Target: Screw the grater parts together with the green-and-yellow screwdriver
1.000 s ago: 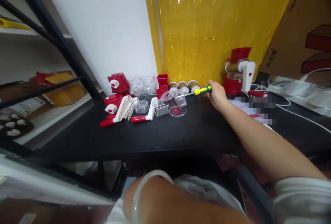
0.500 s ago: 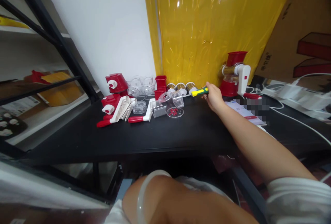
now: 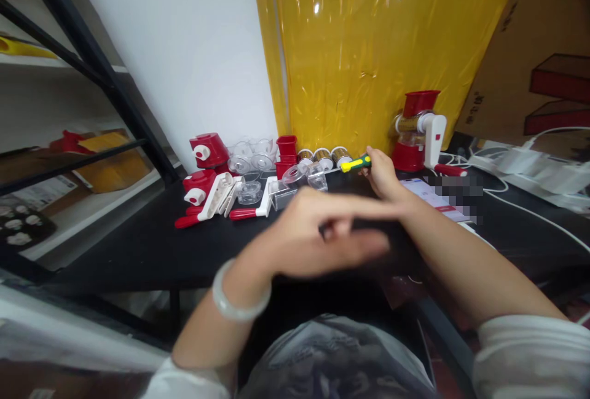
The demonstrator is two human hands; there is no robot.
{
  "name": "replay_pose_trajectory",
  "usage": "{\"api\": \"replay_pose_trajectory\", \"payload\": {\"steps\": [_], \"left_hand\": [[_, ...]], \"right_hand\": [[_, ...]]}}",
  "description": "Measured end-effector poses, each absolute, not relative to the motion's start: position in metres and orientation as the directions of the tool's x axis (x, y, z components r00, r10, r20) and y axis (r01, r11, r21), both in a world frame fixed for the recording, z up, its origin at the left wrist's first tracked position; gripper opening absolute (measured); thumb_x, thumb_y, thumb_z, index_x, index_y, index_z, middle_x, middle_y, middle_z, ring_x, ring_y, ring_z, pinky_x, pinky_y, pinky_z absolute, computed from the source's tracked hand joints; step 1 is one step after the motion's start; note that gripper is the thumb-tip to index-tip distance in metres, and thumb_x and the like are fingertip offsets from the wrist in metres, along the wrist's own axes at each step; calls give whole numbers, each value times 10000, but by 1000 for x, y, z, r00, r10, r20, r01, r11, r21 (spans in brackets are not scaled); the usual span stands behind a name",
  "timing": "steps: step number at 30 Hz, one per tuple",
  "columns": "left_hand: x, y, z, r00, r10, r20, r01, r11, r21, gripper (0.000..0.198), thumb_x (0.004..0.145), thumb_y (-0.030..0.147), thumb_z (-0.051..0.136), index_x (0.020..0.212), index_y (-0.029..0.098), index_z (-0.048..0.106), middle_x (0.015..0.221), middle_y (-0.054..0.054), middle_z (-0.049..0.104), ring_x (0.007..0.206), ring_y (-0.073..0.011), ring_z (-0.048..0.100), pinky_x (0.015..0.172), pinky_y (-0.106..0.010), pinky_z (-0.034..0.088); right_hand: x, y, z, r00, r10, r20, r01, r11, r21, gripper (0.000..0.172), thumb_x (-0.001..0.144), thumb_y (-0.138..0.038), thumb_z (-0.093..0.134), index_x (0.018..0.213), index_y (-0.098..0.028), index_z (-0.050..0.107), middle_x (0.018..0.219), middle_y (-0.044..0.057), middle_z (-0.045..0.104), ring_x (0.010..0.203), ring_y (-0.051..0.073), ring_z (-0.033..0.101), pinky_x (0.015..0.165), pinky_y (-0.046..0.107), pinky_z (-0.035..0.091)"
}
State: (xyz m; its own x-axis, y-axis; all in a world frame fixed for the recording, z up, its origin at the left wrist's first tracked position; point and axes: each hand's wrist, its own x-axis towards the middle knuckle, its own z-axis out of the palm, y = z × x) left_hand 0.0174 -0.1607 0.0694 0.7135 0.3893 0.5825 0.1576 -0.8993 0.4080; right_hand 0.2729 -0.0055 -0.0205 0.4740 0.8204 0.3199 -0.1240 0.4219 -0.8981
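My right hand (image 3: 381,173) is closed round the end of a screwdriver (image 3: 356,163) with a yellow and green handle; its shaft points left over the table. In front of the clear plastic parts (image 3: 317,176), my left hand (image 3: 318,233) hangs above the table, somewhat blurred. Its index finger and thumb stretch out to the right, and the other fingers curl in. I see nothing held in it. A small dish of red pieces, visible before, is now hidden behind this hand. White crank handles with red grips (image 3: 251,212) lie to its left.
An assembled red and white rotary grater (image 3: 417,131) stands at the back right beside a phone-like screen (image 3: 433,197). Red grater bodies (image 3: 209,150), clear cups (image 3: 251,154), red hoppers (image 3: 286,150) and metal drums (image 3: 322,157) line the back. White cables and a power strip (image 3: 530,168) sit right.
My left hand has come up from near my lap to above the table's front, covering the dish of red pieces. My right hand stays in place with the screwdriver.
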Motion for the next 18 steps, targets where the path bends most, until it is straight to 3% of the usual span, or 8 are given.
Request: {"api": "replay_pose_trajectory", "payload": {"steps": [2,6,8,10,15,18], "left_hand": [[21,-124,87,664,506,550,356,-861,362,334,974,452,528,1140,269,752,686,-13,686,613,-174,631,642,-345,533],[15,-42,96,619,631,468,652,-745,141,205,896,283,578,796,171,718,786,-65,685,746,-216,633,749,-395,506],[9,-16,85,642,615,458,651,-753,99,181,882,253,573,754,178,677,817,-75,671,832,-233,629,825,-405,497],[6,-3,70,599,605,524,643,-754,136,207,919,291,534,777,191,646,889,-77,660,905,-235,620,886,-408,486],[0,-3,45,516,607,604,659,-732,172,258,959,339,480,757,202,566,877,-61,610,871,-218,587,855,-377,477],[-2,-4,42,493,605,625,678,-717,160,263,964,357,487,759,205,548,849,-54,600,840,-213,574,817,-359,468]], "right_hand": [[273,-6,-20,476,823,310,-137,418,-898,352,840,-517,665,695,-235,511,523,-63,449,395,86,403,399,235,382],[271,-7,-18,464,835,294,-179,414,-892,333,841,-493,668,706,-232,513,549,-65,472,395,72,387,420,229,412],[269,-8,-16,460,841,286,-207,415,-886,342,824,-499,689,716,-234,501,565,-67,482,402,71,394,417,223,409],[267,-10,-15,448,853,268,-254,409,-876,334,815,-480,704,726,-235,495,576,-70,482,413,73,407,421,218,412],[262,-13,-12,428,879,208,-379,384,-842,232,859,-355,653,735,-222,509,609,-58,515,430,72,439,445,216,428],[263,-11,-13,421,880,221,-374,391,-841,257,872,-400,648,742,-219,519,624,-46,538,444,77,465,443,212,430]]}}
